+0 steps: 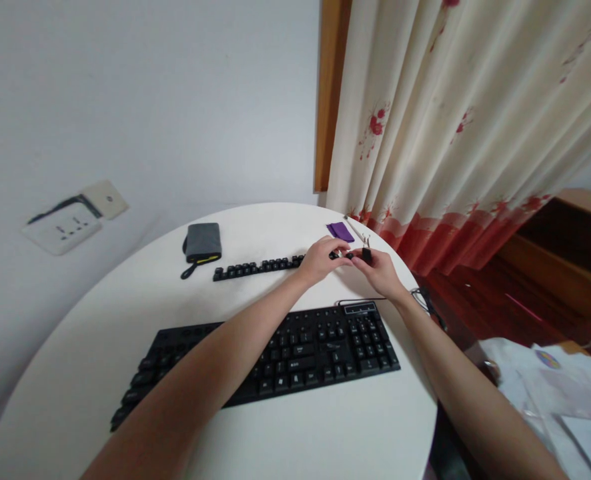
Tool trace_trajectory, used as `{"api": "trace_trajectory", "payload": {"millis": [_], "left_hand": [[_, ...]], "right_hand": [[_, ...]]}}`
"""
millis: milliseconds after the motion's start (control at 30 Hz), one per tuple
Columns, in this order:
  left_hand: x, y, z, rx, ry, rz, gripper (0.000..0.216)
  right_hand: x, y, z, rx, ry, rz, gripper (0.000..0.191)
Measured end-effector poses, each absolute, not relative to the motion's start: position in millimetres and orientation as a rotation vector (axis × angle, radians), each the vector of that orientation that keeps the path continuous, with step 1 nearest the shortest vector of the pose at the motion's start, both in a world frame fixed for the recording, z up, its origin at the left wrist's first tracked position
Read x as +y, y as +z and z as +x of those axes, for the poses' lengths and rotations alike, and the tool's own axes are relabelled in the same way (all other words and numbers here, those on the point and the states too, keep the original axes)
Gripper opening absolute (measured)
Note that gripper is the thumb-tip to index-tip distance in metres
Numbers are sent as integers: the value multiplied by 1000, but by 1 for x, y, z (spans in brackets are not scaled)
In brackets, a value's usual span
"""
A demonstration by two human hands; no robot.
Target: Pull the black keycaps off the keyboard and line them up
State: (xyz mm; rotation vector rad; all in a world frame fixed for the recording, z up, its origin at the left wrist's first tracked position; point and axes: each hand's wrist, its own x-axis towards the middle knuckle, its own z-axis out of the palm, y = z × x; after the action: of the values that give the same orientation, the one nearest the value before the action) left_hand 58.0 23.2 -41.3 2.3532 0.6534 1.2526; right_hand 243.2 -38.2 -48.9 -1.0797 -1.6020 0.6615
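Observation:
My left hand [320, 259] is at the right end of a row of loose black keycaps [258, 268]. Its thumb and fingers close around a small black keycap [349, 256], touching or nearly touching the fingertips of my other hand. My right hand [381, 272] is closed, holding a small black piece with thin wire prongs [367, 254] that looks like a keycap puller, wires pointing up. Nearer to me lies a black keyboard [333, 347], partly covered by my left forearm; its far-left row shows bare of caps.
A grey pouch [203, 241] with a strap lies at the back left of the round white table [100, 320]. Behind my hands are a folded purple cloth [341, 231] and a thin white stick [355, 230]. A cable [423, 300] hangs over the right edge.

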Motion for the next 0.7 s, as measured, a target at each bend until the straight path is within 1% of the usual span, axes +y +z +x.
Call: {"api": "trace_trajectory", "payload": {"millis": [100, 167, 233, 300, 433, 700], "left_hand": [[21, -40, 58, 649, 1272, 2342, 35], [20, -39, 57, 668, 1310, 2339, 36], [20, -38, 57, 710, 1357, 2332, 30], [19, -38, 56, 753, 1386, 2312, 29], [18, -38, 54, 794, 1382, 2266, 35], [13, -37, 53, 789, 1252, 2236, 39]], "right_hand": [[-35, -51, 248, -1605, 647, -1091, 32], [-31, -54, 257, -1613, 512, -1189, 31], [-25, -57, 270, -1600, 341, -1337, 28], [-19, -62, 283, -1611, 259, -1503, 24], [-9, -70, 298, -1626, 293, -1738, 22], [20, -69, 299, -1722, 320, -1760, 18]]}}
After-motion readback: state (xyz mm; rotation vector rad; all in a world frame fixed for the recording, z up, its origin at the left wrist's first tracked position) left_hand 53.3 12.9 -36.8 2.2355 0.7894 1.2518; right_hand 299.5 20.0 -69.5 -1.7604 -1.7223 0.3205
